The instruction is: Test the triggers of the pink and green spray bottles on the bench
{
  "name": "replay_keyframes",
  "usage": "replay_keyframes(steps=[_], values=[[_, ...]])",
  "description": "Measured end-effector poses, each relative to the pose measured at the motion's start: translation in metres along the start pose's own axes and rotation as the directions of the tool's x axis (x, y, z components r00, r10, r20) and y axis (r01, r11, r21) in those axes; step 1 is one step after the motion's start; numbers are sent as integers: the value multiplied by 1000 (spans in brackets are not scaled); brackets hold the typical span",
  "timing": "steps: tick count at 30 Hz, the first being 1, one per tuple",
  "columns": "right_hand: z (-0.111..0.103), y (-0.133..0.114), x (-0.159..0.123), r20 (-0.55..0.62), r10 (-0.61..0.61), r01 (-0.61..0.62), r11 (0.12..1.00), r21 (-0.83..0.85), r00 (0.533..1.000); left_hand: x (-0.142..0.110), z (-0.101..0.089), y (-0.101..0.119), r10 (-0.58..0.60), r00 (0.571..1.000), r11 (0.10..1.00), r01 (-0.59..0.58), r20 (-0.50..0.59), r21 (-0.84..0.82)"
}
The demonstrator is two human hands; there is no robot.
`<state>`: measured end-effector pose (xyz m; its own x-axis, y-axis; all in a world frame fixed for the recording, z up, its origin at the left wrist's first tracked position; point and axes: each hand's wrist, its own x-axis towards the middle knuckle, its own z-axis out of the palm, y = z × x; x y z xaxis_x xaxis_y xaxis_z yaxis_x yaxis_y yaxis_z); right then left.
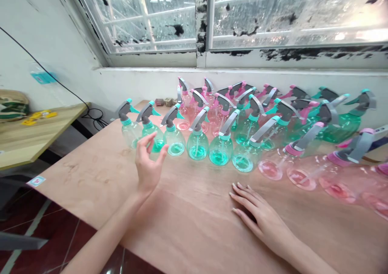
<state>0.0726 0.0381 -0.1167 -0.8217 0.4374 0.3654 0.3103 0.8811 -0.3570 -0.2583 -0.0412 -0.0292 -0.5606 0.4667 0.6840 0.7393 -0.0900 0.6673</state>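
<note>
My left hand (149, 163) is raised over the table with thumb and fingers apart and nothing between them. It partly covers a green spray bottle (158, 144) standing just behind it. My right hand (257, 209) rests on the tabletop, fingers stretched out, in front of the row. Along the front stand clear green spray bottles with grey triggers, among them one (197, 146) in the middle and another (221, 150) to its right. Farther right the row turns pink, with a pink spray bottle (271, 167) nearest the green ones. All of them stand upright.
Behind the front row, more pink (184, 120) and green spray bottles (341, 124) crowd toward the wall below the window (151, 19). The brown wooden table (182, 217) has a small sticker (36, 181) at its left corner. A second table (45, 134) stands left, near a black cable (97, 120).
</note>
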Motion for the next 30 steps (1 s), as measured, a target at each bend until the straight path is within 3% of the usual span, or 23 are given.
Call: replay_keyframes(steps=[5, 8, 11, 14, 17, 20, 23, 27, 30], values=[[0, -2, 3, -14, -7, 7, 1000, -6, 1000, -6, 39, 28, -18, 956, 999, 9, 294, 33], [0, -4, 2, -33, -9, 9, 1000, -5, 999, 3, 71, 30, -48, 940, 989, -2, 338, 146], [-3, -5, -4, -55, -3, 3, 1000, 12, 998, 13, 88, 27, -65, 941, 980, -2, 331, 198], [-10, -2, -15, -63, 7, -5, 1000, 26, 998, 15, 82, 29, -79, 941, 968, -7, 328, 252], [-18, 3, -26, -54, 21, -19, 999, 27, 998, 4, 56, 41, -120, 936, 947, 8, 331, 321], [-26, 9, -34, -51, 35, -33, 999, 42, 998, -20, 26, 59, -222, 923, 885, 54, 316, 463], [-33, 15, -38, -39, 40, -37, 997, 67, 998, -53, 8, 76, -225, 922, 875, 50, 314, 481], [-43, 25, -42, -9, 24, -23, 996, 83, 1000, -90, 13, 98, -59, 927, 938, -76, 370, 339], [-49, 33, -46, 10, 26, -27, 997, 68, 1000, -104, 33, 117, 44, 881, 969, -151, 471, 193]])
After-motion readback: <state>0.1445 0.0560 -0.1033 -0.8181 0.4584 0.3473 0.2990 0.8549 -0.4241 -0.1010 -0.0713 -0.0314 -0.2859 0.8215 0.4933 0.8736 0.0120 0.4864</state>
